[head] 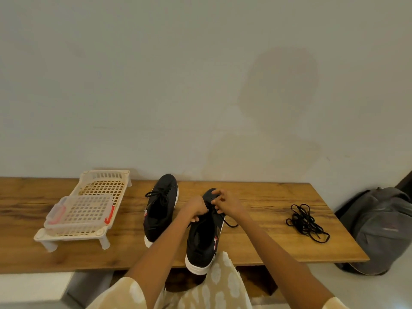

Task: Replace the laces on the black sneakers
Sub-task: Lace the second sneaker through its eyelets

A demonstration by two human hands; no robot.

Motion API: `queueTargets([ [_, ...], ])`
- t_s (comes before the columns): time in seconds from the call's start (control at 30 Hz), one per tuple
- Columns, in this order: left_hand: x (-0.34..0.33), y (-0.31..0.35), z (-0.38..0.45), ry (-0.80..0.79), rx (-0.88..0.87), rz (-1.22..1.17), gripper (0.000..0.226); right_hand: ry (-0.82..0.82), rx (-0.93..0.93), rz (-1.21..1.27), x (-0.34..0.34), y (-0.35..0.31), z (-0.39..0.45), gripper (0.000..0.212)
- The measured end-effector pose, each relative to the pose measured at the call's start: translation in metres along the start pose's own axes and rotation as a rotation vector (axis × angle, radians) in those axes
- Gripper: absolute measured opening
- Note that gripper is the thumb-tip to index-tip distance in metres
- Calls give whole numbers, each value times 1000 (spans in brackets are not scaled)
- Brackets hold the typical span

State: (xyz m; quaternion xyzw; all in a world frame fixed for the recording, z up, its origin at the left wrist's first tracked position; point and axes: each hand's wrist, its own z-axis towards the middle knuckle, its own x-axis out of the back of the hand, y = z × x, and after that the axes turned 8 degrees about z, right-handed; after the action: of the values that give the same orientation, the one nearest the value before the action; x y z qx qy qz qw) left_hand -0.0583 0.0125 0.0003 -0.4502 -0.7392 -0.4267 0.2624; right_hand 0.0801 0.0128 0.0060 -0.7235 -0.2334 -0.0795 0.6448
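Black lace [225,220] on near sneaker [204,237] pinched in both grips: left hand [196,208], right hand [225,202].

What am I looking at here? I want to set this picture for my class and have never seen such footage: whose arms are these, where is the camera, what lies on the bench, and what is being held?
There is no machine: a person works with bare hands. The single picture comes from a camera worn on their head, looking forward and down, so both arms reach in from below. The left hand and the right hand pinch the lace of the near black sneaker, which stands on the wooden bench with its heel over the front edge. A second sneaker, laced, lies beside it. To the right lies a loose bundle of black laces. To the left stands a cream plastic rack carrying a clear lidded box. A grey backpack sits past the bench's right end.
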Motion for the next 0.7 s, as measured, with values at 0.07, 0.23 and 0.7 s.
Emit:
queueTargets([
  [0.07, -2, -1, 2, 49, -3, -40, 18, 31, -13, 13, -4, 1, 2, 19],
  [0.23, 6, -3, -1, 51, -53, 0, 31, 42, -36, -35, -2, 3, 3, 15],
  [0.7, 10, -6, -13, -173, -46, 82, 28, -37, 43, -370, -3, 8, 1, 20],
])
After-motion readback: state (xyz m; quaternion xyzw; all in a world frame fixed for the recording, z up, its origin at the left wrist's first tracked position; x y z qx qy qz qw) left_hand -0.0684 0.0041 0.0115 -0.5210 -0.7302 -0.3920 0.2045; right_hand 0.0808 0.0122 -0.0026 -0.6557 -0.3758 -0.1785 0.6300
